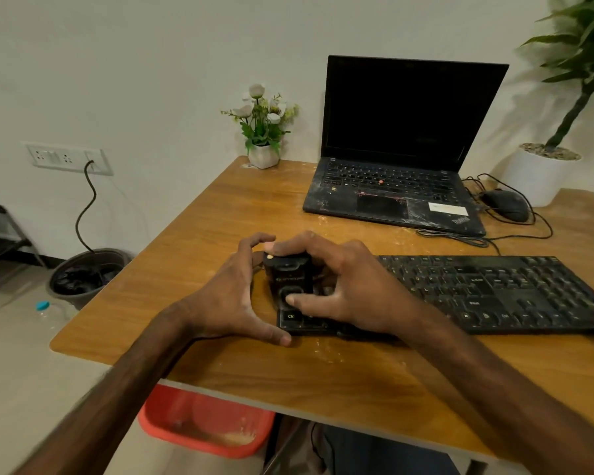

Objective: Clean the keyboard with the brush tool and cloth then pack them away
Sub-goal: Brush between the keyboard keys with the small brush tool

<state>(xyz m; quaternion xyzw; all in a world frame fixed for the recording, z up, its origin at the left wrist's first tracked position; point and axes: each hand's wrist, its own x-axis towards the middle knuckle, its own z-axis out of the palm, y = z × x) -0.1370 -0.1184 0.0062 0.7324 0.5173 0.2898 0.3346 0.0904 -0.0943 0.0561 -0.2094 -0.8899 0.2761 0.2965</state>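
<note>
A black keyboard (pixel 494 293) lies across the wooden table (pixel 220 214), its left end under my hands. A small black brush tool (pixel 288 274) stands on that left end, above the Ctrl key. My right hand (pixel 343 286) grips the brush tool, fingers over its top and thumb on its front. My left hand (pixel 230 296) rests against the keyboard's left edge, its fingers curled beside the tool and its thumb on the table at the keyboard's front corner. No cloth is visible.
An open black laptop (pixel 402 166) stands behind the keyboard, with a wired mouse (pixel 506 204) and cables to its right. A small flower pot (pixel 263 154) sits at the back edge. A red tub (pixel 203 423) lies under the table, a dark bin (pixel 86 274) to the left.
</note>
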